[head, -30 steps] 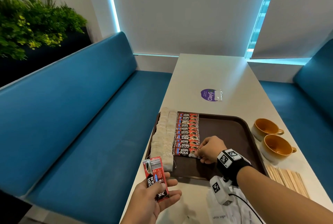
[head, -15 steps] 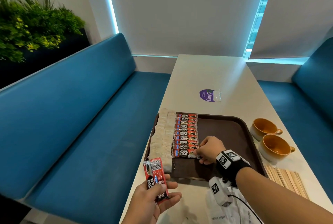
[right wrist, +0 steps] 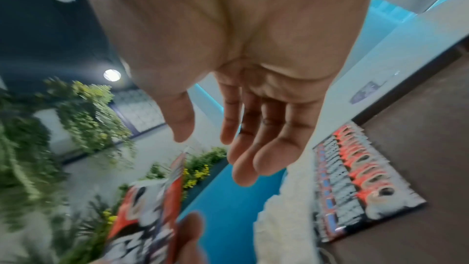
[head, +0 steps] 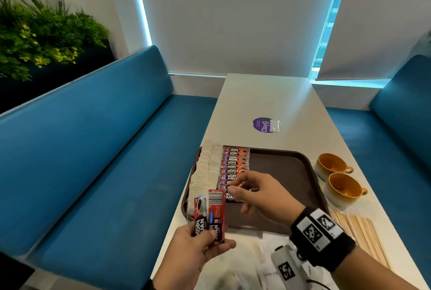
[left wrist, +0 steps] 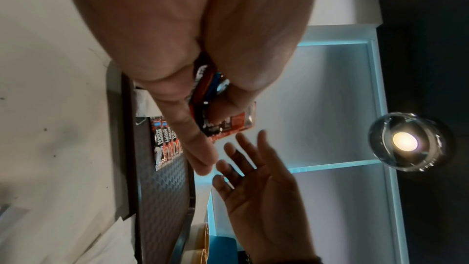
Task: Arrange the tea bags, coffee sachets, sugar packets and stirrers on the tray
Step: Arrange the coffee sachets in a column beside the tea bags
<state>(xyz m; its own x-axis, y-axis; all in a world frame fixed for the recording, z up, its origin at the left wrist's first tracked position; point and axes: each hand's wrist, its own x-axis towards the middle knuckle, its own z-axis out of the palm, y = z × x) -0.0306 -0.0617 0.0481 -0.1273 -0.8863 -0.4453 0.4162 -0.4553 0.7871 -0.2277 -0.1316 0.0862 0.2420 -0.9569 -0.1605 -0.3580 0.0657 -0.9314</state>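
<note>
A brown tray (head: 279, 168) on the white table holds a column of pale tea bags (head: 207, 168) along its left side and a row of red coffee sachets (head: 235, 166) beside them. My left hand (head: 198, 252) grips a few red coffee sachets (head: 210, 215) upright near the tray's front left corner. My right hand (head: 254, 191) hovers above the tray with fingers spread and nothing in it, its fingertips close to the held sachets. In the right wrist view the empty fingers (right wrist: 248, 148) point toward those sachets (right wrist: 147, 218). Wooden stirrers (head: 363, 236) lie right of the tray. White sugar packets (head: 268, 264) lie at the table's near edge.
Two orange cups (head: 335, 177) stand right of the tray. A purple sticker (head: 263, 124) with a small clear bag sits farther back on the table. Blue benches (head: 93, 149) flank both sides, and green plants (head: 39, 40) stand at far left.
My right hand has lifted off the laid sachet row, opened, and moved toward the sachets in my left hand. The left hand has risen slightly closer to the tray.
</note>
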